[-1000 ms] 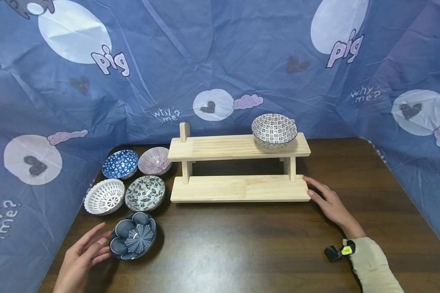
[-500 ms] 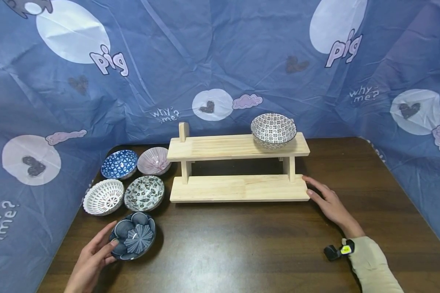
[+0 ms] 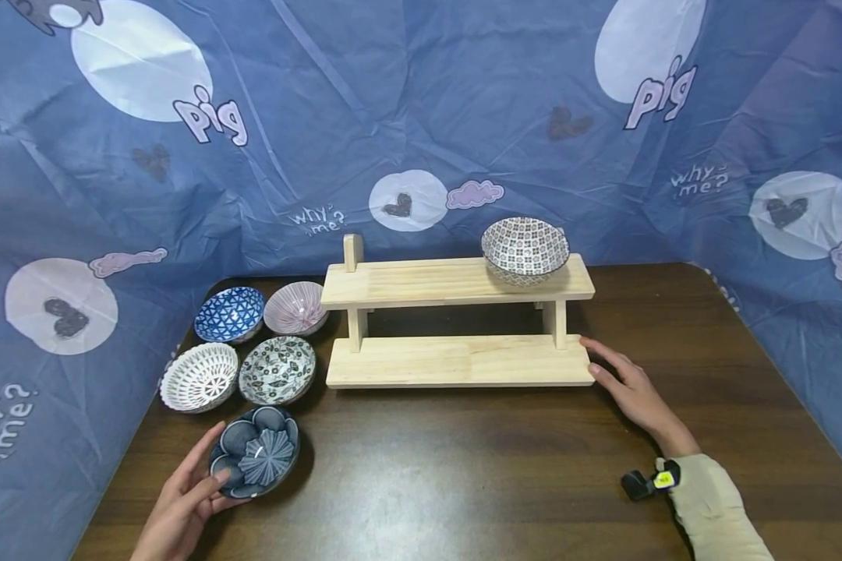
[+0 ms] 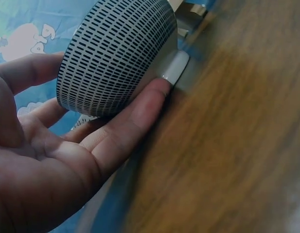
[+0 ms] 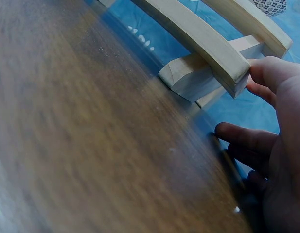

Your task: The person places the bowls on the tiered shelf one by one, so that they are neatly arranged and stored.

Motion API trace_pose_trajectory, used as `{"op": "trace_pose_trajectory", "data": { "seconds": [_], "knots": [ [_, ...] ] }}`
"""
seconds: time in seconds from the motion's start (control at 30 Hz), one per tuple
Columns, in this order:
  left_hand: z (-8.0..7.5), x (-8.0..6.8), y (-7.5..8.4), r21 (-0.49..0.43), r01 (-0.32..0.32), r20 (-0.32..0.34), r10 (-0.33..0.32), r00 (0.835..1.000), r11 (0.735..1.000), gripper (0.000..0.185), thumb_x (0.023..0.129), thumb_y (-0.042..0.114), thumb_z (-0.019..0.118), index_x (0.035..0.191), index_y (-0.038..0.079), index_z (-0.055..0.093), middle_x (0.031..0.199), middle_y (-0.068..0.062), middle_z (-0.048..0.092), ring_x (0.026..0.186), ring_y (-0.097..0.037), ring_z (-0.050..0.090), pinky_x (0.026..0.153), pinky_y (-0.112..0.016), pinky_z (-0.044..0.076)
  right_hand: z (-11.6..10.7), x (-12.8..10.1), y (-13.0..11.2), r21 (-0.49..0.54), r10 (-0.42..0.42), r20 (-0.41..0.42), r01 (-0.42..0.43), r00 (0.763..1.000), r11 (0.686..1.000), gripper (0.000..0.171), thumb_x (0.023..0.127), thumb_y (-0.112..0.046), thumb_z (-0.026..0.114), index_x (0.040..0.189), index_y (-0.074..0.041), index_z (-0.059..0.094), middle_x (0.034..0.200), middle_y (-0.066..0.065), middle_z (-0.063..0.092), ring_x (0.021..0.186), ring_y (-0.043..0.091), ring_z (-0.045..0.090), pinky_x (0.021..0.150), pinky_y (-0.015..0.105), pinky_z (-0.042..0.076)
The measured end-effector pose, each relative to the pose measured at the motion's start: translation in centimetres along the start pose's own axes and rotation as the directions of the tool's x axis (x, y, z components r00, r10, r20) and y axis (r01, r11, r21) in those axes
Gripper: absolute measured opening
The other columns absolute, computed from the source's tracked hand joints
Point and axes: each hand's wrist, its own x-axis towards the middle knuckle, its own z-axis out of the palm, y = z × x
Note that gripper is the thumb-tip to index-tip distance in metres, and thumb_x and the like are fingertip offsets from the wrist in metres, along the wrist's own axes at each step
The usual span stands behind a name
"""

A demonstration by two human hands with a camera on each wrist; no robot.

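Observation:
A dark blue bowl [image 3: 256, 452] with a flower pattern sits at the table's front left; its outside [image 4: 115, 53] is white with black dashes. My left hand [image 3: 196, 483] cups its near side with straight fingers [image 4: 150, 97] against its base, thumb by the rim. A two-tier wooden shelf [image 3: 456, 360] stands in the middle. My right hand [image 3: 631, 389] lies flat on the table, its fingertips [image 5: 266, 73] touching the right end of the lower board [image 5: 203, 43]. A grey patterned bowl [image 3: 525, 248] sits on the top tier's right end.
Left of the shelf sit several more bowls: blue triangle-patterned [image 3: 229, 313], pink striped [image 3: 295, 306], white lattice [image 3: 199, 375] and black leaf-patterned [image 3: 277, 368]. A blue printed cloth [image 3: 421, 117] walls in the dark wooden table [image 3: 463, 467] at back and sides.
My left hand has slid forward and right until its fingers came against the dark blue bowl. The right hand and the shelf have stayed where they were.

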Motion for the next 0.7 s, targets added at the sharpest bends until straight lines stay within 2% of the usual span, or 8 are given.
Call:
{"op": "trace_pose_trajectory", "data": {
  "seconds": [0.13,0.27,0.53,0.7],
  "knots": [
    [-0.06,-0.03,-0.14,-0.029,-0.023,0.039,0.024,0.999,0.999,0.071,0.098,-0.018,0.022,0.160,0.017,0.024,0.147,0.002,0.055,0.119,-0.021,0.067,0.090,-0.040,0.062,-0.01,-0.04,-0.04,0.002,0.007,0.002,-0.007,1.000,1.000,0.047,0.106,-0.030,0.049,0.151,-0.017,0.045,0.155,0.018,0.045,0.140,0.005,0.035,0.112,0.069,0.028],
    [-0.13,-0.09,-0.23,-0.042,-0.025,0.052,0.027,0.998,0.999,0.072,0.098,-0.019,0.023,0.160,0.015,0.022,0.146,0.000,0.056,0.121,-0.021,0.066,0.092,-0.040,0.061,-0.03,-0.03,-0.07,0.002,0.004,0.002,-0.004,1.000,1.000,0.047,0.106,-0.030,0.049,0.151,-0.018,0.045,0.155,0.018,0.045,0.138,0.000,0.034,0.112,0.068,0.029],
    [-0.24,-0.23,0.09,-0.120,0.041,0.078,-0.031,0.996,0.992,0.072,0.099,-0.018,0.023,0.159,0.022,0.025,0.143,-0.006,0.060,0.123,-0.023,0.065,0.096,-0.043,0.060,-0.02,0.05,0.00,0.013,-0.005,0.005,0.005,1.000,1.000,0.048,0.106,-0.029,0.050,0.151,-0.015,0.045,0.155,0.020,0.045,0.133,-0.014,0.031,0.112,0.069,0.028],
    [-0.24,-0.20,0.05,-0.145,0.030,0.083,-0.018,0.996,0.989,0.073,0.098,-0.020,0.024,0.159,0.021,0.028,0.147,-0.005,0.057,0.126,-0.023,0.063,0.097,-0.043,0.059,0.00,0.08,0.03,0.015,-0.005,0.009,0.005,1.000,1.000,0.048,0.106,-0.029,0.050,0.151,-0.013,0.044,0.155,0.020,0.044,0.133,-0.016,0.029,0.113,0.070,0.027]
  ]
}}
